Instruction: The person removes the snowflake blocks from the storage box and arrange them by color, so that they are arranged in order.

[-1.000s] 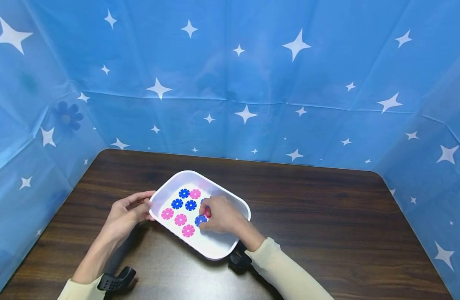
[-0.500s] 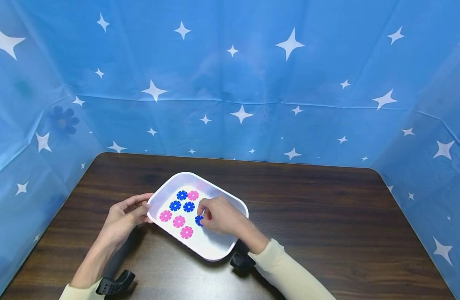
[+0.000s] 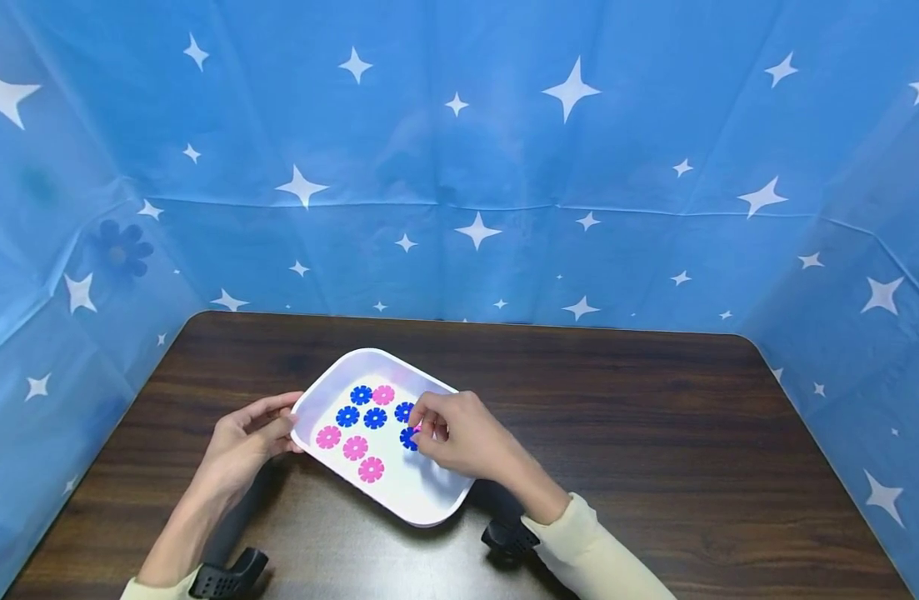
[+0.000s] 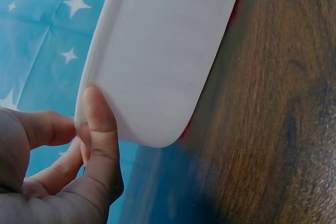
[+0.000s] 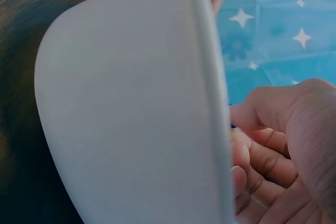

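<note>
A white tray stands on the table, holding several blue and pink notched flower-shaped discs. On its left side my left hand grips the rim, thumb on the outer wall in the left wrist view. Over the tray's right half, my right hand pinches a blue flower disc between thumb and fingers. A pink disc shows partly behind those fingertips, and another blue disc lies just beyond them. In the right wrist view the tray wall hides most of the fingertips.
Left in the tray lie more blue discs and pink discs. The dark wooden table extends around it. A blue curtain with white stars encloses the back and sides. Black wrist cameras sit low near the table.
My right hand has shifted right within the tray, and the blue disc at its fingertips has moved right with it. The far blue disc is uncovered. My left hand keeps its grip.
</note>
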